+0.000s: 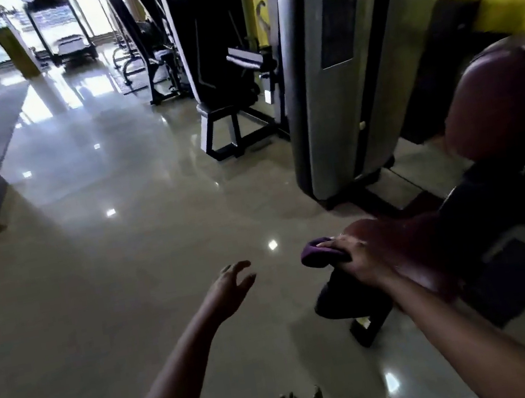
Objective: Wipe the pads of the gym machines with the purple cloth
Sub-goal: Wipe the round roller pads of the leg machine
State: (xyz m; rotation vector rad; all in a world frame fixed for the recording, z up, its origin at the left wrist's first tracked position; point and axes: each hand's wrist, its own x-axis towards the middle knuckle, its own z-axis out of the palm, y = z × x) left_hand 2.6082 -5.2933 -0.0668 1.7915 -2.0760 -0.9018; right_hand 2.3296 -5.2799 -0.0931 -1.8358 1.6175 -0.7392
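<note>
One flat right hand (353,253) presses purple cloth (315,254) onto maroon seat pad (407,244); left hand (231,289) spread, empty. Overlapping edge-to-edge strokes advised.

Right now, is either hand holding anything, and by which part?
The right hand presses the purple cloth onto the front end of the seat pad, fingers laid over the top of it. The left hand holds nothing.
</note>
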